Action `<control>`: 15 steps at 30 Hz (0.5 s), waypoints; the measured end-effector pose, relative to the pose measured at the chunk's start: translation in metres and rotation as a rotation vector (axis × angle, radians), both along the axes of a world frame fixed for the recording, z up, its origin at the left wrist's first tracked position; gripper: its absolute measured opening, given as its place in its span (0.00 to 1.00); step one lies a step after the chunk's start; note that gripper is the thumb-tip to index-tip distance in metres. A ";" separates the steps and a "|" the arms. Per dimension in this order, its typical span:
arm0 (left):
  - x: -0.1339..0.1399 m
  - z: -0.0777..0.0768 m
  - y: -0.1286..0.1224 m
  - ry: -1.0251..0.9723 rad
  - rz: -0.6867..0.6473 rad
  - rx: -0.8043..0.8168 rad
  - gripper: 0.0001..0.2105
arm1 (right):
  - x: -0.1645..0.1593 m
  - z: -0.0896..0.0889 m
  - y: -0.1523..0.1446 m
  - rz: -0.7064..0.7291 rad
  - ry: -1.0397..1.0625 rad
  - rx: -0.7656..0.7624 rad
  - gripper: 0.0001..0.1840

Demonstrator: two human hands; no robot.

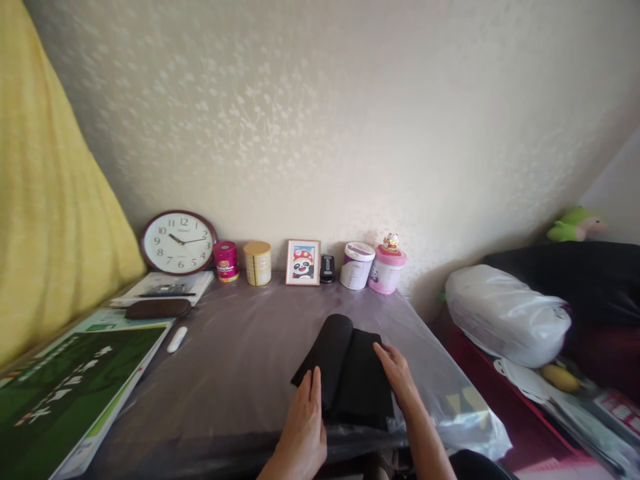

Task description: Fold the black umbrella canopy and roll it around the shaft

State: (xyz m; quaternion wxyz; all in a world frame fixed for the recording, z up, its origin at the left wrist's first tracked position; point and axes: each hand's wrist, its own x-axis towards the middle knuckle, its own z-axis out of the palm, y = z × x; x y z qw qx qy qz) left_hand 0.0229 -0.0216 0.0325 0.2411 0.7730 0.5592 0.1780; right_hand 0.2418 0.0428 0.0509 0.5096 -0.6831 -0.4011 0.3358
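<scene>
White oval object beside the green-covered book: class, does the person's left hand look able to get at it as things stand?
Probably yes: only the tabletop shows between the left hand and the white object, though that hand touches the black folded item.

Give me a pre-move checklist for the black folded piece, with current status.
1. Left hand at the black folded piece's left side: ok.
2. Right hand at its right edge: ok.
3. Piece lying flat throughout: not ok, left part curves up.
4. Near end fully on the table: cannot tell, it reaches the near edge.
5. Picture frame out of the way: ok, apart at the back.
</scene>
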 end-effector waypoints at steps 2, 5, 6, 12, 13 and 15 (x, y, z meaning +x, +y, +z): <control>0.000 0.000 0.000 0.010 0.002 0.010 0.39 | -0.009 0.011 -0.004 0.109 0.150 -0.018 0.21; 0.001 0.002 0.000 0.014 0.004 0.012 0.39 | -0.023 0.026 -0.006 0.227 0.274 -0.004 0.18; 0.001 0.002 0.000 0.015 0.002 0.008 0.39 | -0.027 0.030 -0.004 0.239 0.297 0.011 0.17; 0.000 0.004 0.000 0.044 -0.011 0.005 0.39 | -0.055 0.049 0.016 0.284 0.344 0.108 0.18; 0.000 0.004 0.000 0.047 -0.012 0.009 0.39 | -0.060 0.049 0.020 0.296 0.345 0.115 0.19; 0.000 0.004 0.001 0.051 -0.009 0.007 0.39 | -0.069 0.046 0.029 0.319 0.334 0.126 0.21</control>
